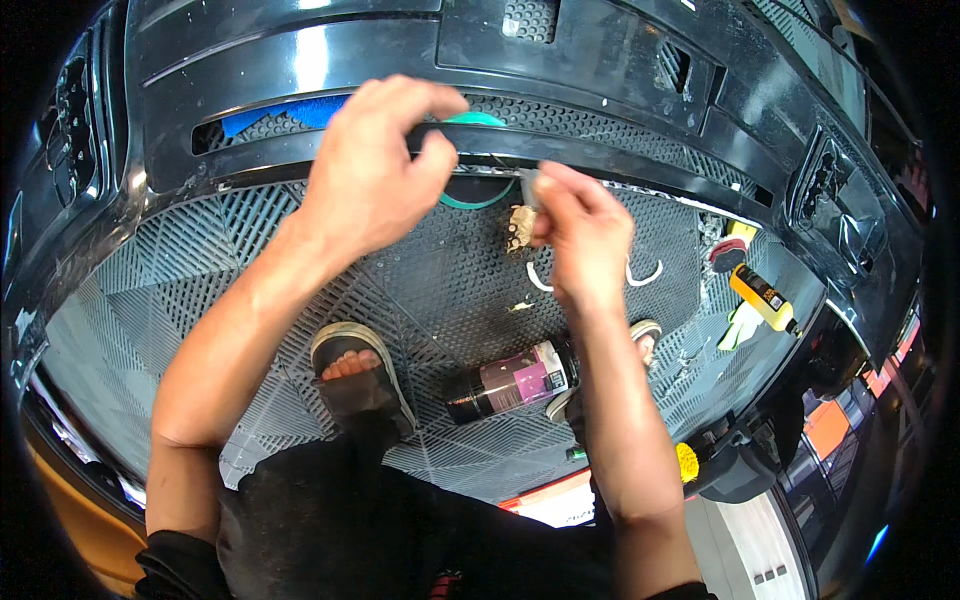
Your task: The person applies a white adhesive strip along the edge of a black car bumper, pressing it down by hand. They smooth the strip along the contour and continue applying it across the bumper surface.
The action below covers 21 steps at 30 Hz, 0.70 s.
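Note:
A large glossy black car bumper (330, 60) curves across the top of the view. My left hand (375, 165) grips its lower black trim strip (640, 165), fingers curled over the edge. My right hand (580, 225) pinches a small grey tool (529, 188) against the strip's underside, just right of the left hand. A crumpled tan scrap (519, 228) hangs beside the right hand's fingers. A green ring of tape (478, 200) shows behind the strip between the two hands.
A dark spray can (510, 382) with a pink label lies on the grey gridded floor tiles (180, 290) between my sandalled feet (352, 372). A yellow bottle (762, 297) and small items lie at right. An orange vehicle edge (70, 510) sits lower left.

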{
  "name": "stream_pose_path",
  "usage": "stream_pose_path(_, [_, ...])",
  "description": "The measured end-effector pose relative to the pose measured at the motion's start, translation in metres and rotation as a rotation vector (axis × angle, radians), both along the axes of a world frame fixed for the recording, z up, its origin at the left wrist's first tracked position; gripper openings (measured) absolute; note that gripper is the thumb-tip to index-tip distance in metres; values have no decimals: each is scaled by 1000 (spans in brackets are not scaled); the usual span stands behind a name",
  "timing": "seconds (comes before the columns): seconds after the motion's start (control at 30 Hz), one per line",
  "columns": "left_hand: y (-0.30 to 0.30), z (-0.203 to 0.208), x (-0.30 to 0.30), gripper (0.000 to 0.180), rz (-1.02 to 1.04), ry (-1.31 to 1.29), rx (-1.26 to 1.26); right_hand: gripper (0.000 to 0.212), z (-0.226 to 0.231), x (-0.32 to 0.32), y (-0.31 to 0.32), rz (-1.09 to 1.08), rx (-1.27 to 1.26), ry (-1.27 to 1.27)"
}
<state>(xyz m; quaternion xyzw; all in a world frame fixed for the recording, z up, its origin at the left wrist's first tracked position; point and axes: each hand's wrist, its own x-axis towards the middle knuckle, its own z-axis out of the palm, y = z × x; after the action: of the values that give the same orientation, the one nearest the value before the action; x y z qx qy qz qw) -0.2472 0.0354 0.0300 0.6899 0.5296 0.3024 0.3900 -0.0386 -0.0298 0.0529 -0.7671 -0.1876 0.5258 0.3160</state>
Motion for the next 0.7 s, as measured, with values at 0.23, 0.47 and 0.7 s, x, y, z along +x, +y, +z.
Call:
stream_pose_path(0.23, [-21, -3, 25, 45, -307, 244, 193, 38, 12, 87, -33, -170, 162, -28])
stream_pose_path(0.47, [-28, -6, 50, 52, -391, 440, 281, 37, 7, 97, -48, -165, 174, 43])
stream_pose_path(0.7, [-16, -17, 30, 18, -410, 288, 246, 26, 5, 108, -65, -54, 78, 30])
